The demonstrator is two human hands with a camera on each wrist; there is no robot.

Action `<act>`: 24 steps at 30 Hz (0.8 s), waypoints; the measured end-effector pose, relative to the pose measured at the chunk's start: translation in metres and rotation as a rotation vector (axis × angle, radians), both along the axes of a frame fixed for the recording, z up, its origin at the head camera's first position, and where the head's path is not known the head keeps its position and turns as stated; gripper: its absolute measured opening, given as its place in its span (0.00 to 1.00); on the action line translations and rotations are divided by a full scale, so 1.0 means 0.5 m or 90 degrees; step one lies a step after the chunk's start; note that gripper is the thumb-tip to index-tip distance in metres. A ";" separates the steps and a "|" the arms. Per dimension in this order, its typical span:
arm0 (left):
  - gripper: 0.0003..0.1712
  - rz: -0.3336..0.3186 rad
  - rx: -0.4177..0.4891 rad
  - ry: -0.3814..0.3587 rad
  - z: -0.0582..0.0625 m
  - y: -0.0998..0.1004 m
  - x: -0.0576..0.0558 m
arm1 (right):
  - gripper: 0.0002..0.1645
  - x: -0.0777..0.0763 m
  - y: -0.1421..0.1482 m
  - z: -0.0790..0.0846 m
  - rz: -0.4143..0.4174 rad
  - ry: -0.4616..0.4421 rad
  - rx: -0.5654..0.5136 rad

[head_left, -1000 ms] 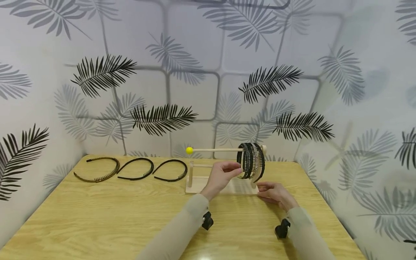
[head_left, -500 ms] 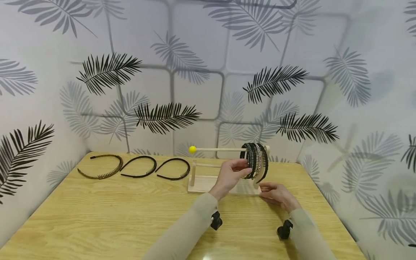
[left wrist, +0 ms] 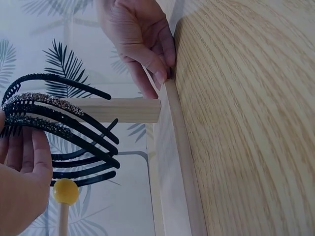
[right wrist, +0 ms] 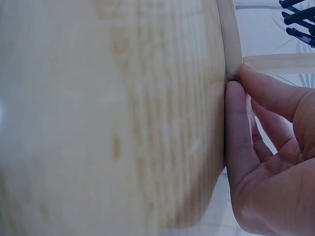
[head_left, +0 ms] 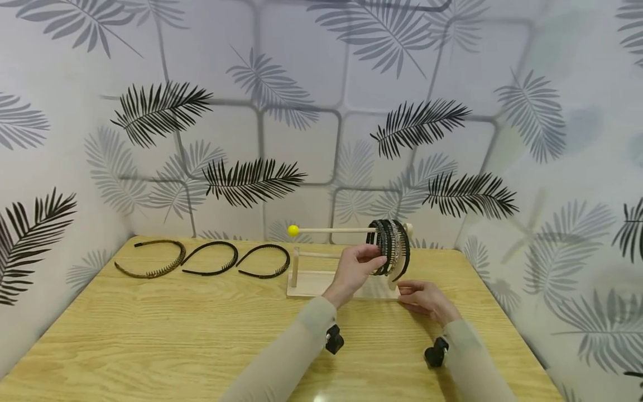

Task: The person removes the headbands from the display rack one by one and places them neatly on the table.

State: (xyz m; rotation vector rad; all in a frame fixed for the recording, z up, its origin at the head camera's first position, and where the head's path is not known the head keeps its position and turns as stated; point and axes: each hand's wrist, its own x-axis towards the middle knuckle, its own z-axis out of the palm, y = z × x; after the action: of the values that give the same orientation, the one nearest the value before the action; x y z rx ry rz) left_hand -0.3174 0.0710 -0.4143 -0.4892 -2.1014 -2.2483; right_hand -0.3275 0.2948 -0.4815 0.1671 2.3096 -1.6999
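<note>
A wooden headband stand (head_left: 310,286) has a flat base and an upper rod (head_left: 336,230) tipped with a yellow ball (head_left: 293,230). Several dark toothed headbands (head_left: 397,245), some glittery, hang at the rod's right end. My left hand (head_left: 354,272) pinches a dark glittery headband (left wrist: 45,126) at the left side of this bunch; its fingers lie inside the curve, and the thumb is mostly cut off in the left wrist view. At the base's right front corner, my right hand (head_left: 429,301) grips the wood between thumb and fingers, low against the table.
On the table's back left lie a brown headband (head_left: 156,274) and two black headbands (head_left: 213,273), (head_left: 266,276) in a row. The wooden table (head_left: 166,329) meets a leaf-patterned backdrop (head_left: 296,151) behind and at both sides.
My left hand has moved a little to the right, closer into the bunch of headbands. The right hand keeps its place at the base corner, and the stand looks unmoved.
</note>
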 end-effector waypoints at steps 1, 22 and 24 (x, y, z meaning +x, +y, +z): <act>0.14 0.002 -0.003 -0.002 0.000 -0.002 0.000 | 0.31 0.000 0.000 0.001 0.000 -0.001 -0.001; 0.18 -0.048 0.000 0.020 -0.001 -0.050 0.004 | 0.31 -0.002 -0.003 0.002 -0.017 -0.010 -0.001; 0.18 -0.051 0.008 0.018 0.001 -0.054 0.006 | 0.30 -0.002 -0.004 0.002 -0.024 -0.013 -0.005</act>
State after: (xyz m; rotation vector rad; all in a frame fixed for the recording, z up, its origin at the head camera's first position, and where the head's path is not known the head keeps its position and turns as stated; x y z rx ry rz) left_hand -0.3141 0.0440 -0.4138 -0.6122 -2.0897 -2.2795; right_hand -0.3284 0.2925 -0.4804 0.2266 2.2985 -1.7163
